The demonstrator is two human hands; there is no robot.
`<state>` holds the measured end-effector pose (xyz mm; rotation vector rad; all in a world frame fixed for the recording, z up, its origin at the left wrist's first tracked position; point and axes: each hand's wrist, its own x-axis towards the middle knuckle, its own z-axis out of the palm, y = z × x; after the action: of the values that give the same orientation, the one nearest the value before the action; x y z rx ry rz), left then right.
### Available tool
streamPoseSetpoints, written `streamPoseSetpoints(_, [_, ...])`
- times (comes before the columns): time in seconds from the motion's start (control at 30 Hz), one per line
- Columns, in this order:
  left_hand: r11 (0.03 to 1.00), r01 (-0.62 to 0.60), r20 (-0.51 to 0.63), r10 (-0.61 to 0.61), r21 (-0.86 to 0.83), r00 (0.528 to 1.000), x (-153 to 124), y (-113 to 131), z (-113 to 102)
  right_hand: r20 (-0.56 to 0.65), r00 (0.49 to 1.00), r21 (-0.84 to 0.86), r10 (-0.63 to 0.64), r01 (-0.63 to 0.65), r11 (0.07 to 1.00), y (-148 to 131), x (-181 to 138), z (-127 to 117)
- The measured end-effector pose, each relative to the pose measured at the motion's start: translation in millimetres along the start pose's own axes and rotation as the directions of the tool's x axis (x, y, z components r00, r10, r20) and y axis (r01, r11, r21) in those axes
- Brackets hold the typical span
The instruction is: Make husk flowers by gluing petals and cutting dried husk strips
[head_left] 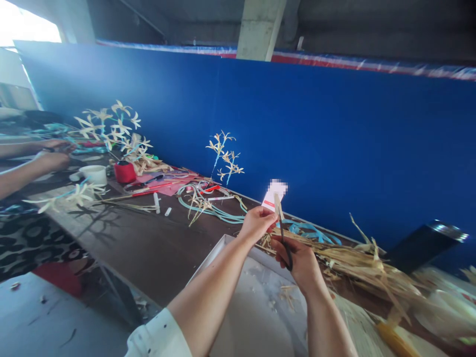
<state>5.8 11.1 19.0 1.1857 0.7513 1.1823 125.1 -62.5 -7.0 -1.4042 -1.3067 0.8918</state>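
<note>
My left hand (257, 224) is closed, pinching a short pale strip of dried husk (278, 204) between thumb and fingers. In my right hand (297, 263) is a pair of scissors (285, 250) with dark handles, its blades pointing up at the strip. Whether the blades touch the strip I cannot tell. Just behind my fingers a pink-and-white card or box (270, 198) stands near the blue wall; its top is blurred out. Below both hands lies a shallow pale tray (245, 317) with small husk scraps in it.
Dried husk bundles (353, 263) and a dark bottle (424, 248) lie to the right. Husk flowers (223, 153) on blue stems stand along the blue partition (334, 134). A white mug (92, 174), red roll (125, 171) and another person's hands (54, 156) are at left.
</note>
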Motion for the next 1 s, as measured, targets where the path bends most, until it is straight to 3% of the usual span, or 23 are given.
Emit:
streamPoseSetpoints(0.43, [0.996, -0.089, -0.083, 0.087, -0.02, 0.993, 0.8, 2.1, 0.4, 0.012, 0.999, 0.033, 0.04, -0.041, 0.999, -7.6, -2.2, 6.5])
streamPoseSetpoints(1.0, [0.999, -0.054, -0.015, 0.054, 0.009, 0.998, 0.4, -0.7, 0.9, -0.01, 1.0, -0.016, 0.01, -0.01, 1.0, -4.1, -1.7, 1.1])
